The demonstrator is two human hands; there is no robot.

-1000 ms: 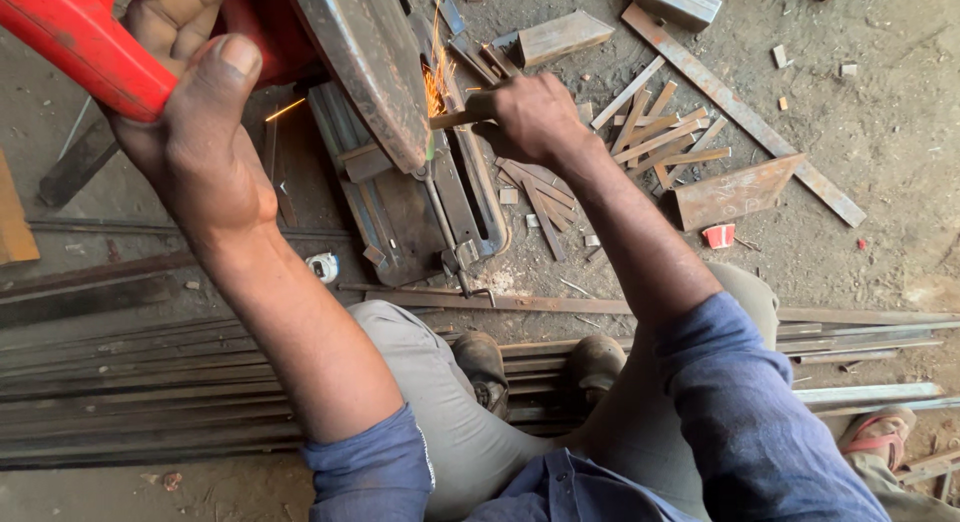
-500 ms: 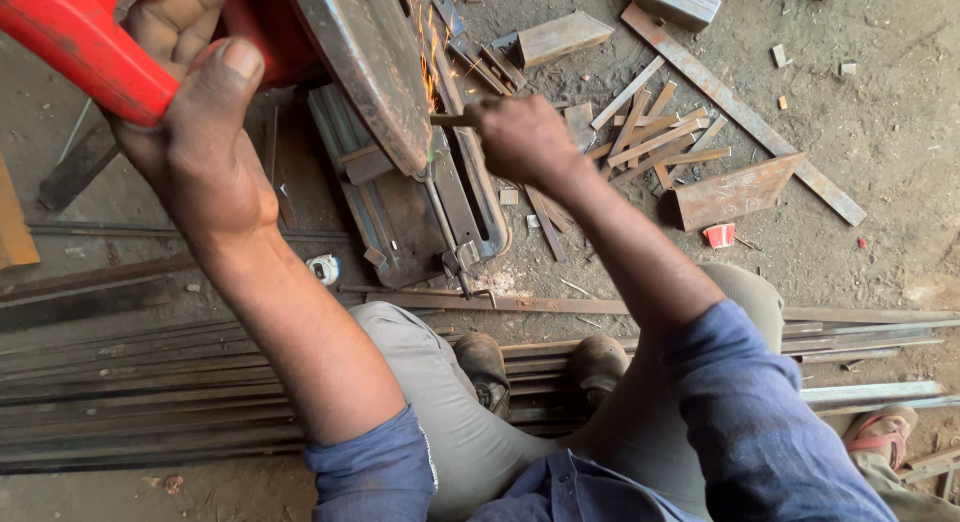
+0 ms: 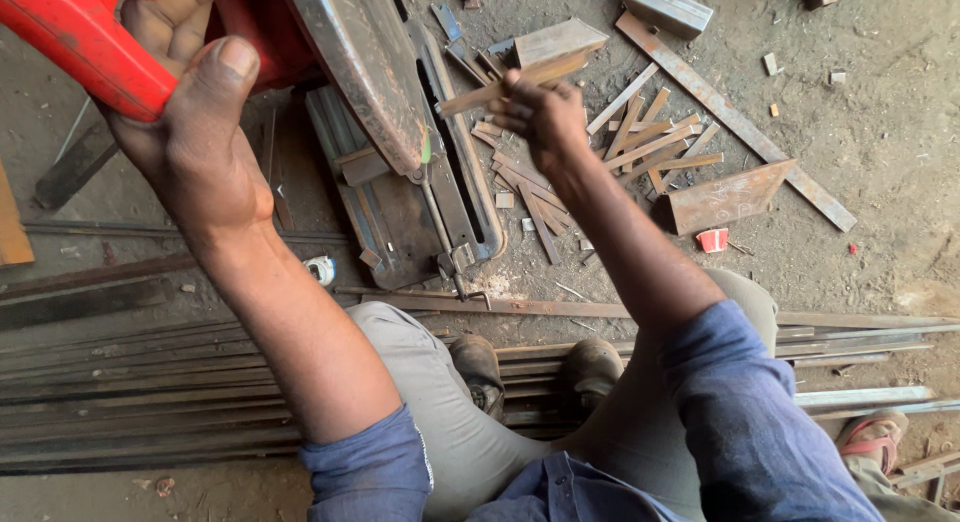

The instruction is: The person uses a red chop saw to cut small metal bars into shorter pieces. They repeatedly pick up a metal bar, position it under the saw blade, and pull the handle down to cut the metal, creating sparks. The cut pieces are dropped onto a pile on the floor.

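Note:
My left hand (image 3: pixel 190 122) grips the red handle (image 3: pixel 70 42) of a chop saw at the top left. The saw's grey blade guard (image 3: pixel 360 72) stands raised above the metal base (image 3: pixel 420 212). My right hand (image 3: pixel 540 117) is lifted to the right of the guard and holds a short flat metal strip (image 3: pixel 500 82), tilted, one end toward the guard. The hand is blurred by motion. Below it a heap of cut metal strips (image 3: pixel 640 142) lies on the dirt floor.
Long steel bars (image 3: pixel 150 392) lie across the floor under my knees and shoes (image 3: pixel 590 367). A rusty angle piece (image 3: pixel 725 197), a long flat bar (image 3: pixel 740 122), a small red cap (image 3: pixel 712 240) and another person's sandalled foot (image 3: pixel 880 437) lie to the right.
Sparks at the blade have stopped and the saw has come up. My right hand has pulled a cut strip away from the blade, up and to the right.

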